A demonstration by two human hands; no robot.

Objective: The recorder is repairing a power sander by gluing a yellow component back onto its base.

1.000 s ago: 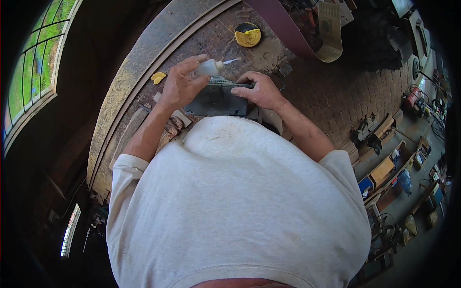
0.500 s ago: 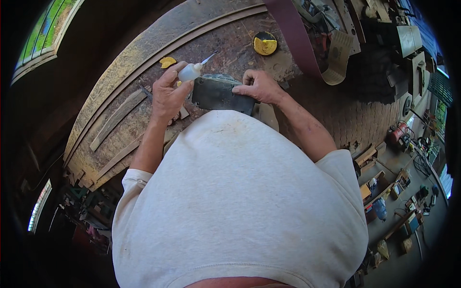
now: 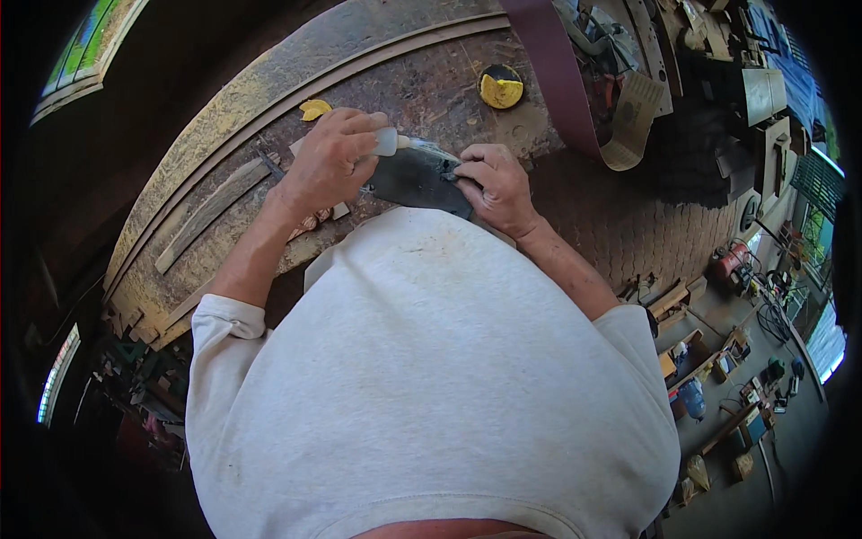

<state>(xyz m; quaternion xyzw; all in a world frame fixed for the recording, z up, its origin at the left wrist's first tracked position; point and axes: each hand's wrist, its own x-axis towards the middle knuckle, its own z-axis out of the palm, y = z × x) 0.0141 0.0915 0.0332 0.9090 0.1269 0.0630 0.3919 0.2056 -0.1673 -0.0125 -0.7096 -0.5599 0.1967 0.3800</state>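
My left hand point(image 3: 337, 154) is closed round a small translucent squeeze bottle point(image 3: 386, 141) with a thin nozzle. The bottle lies nearly sideways, its tip pointing right along the upper edge of a dark flat piece point(image 3: 417, 182). Whether the tip touches that edge I cannot tell. The fingers of my right hand point(image 3: 500, 190) grip the dark piece at its right end. I cannot make out what kind of piece it is; its lower edge is hidden by my shirt.
A worn round-edged wooden bench point(image 3: 422, 90) carries curved wood strips point(image 3: 215, 214). A yellow chunk point(image 3: 314, 110) and a dark round tin with yellow material point(image 3: 501, 88) lie beyond my hands. A maroon sanding belt point(image 3: 566, 85) hangs at the right, near cluttered tools.
The bottle has tipped from pointing up and right to nearly level, lower over the piece. My left hand has turned over it, and my right hand has shifted slightly right and down.
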